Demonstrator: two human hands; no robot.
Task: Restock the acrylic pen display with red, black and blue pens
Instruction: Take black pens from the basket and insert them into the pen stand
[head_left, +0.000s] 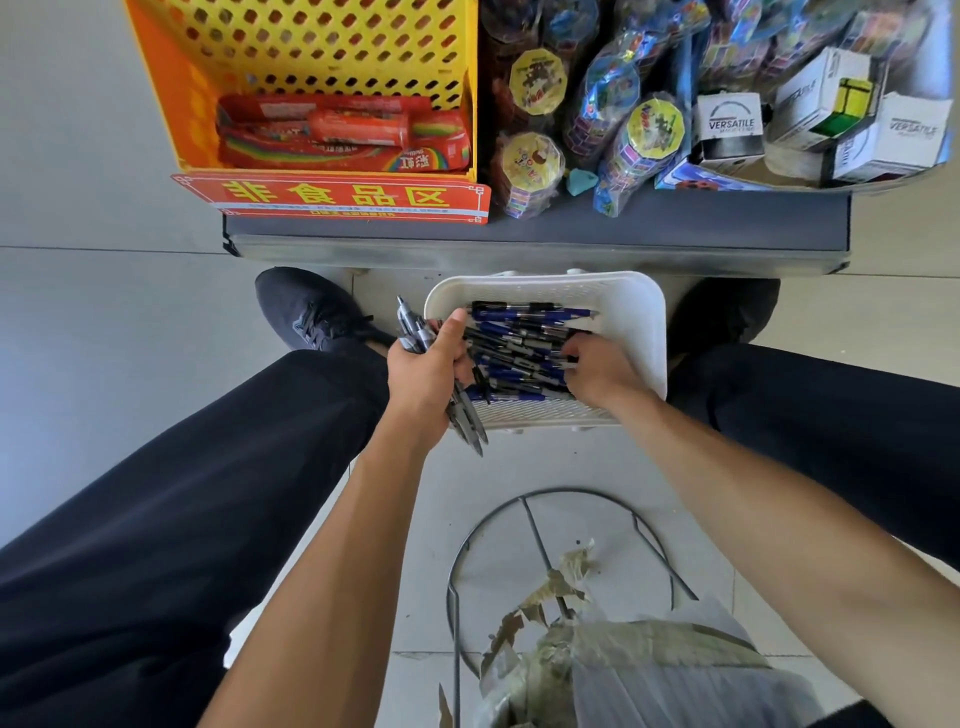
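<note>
The person sat with knees spread wide, dark trousers (208, 493) on both legs, and a white plastic basket (631, 312) rested on the floor between their feet, just below the edge of a grey shelf (535, 234). The basket held a loose heap of blue and black pens (524, 343), lying mostly crosswise. I saw no red pens among them, and no acrylic display anywhere in sight.

The left hand (426, 371) was clenched around a bundle of pens (415, 332) at the basket's left rim, the grip closed tight; clicker ends stuck up above the knuckles and the tips (470, 428) poked out below the palm. The right hand (597, 366) was down in the heap with its fingers curled among the pens, but whether that grip had closed on one I could not tell, since the fingertips were buried.

A black shoe (306, 312) sat on the floor left of the basket. On the shelf stood a yellow perforated crate (311, 47) holding red packets (343, 135), with a red sign (337, 197) in yellow characters fixed along its front. Beside it lay wrapped toys (618, 119) and white boxes (727, 130) printed VERSATILE. Nearer the person, a wire frame (488, 525) stood over the tiles beside a taped cardboard box (649, 670).
</note>
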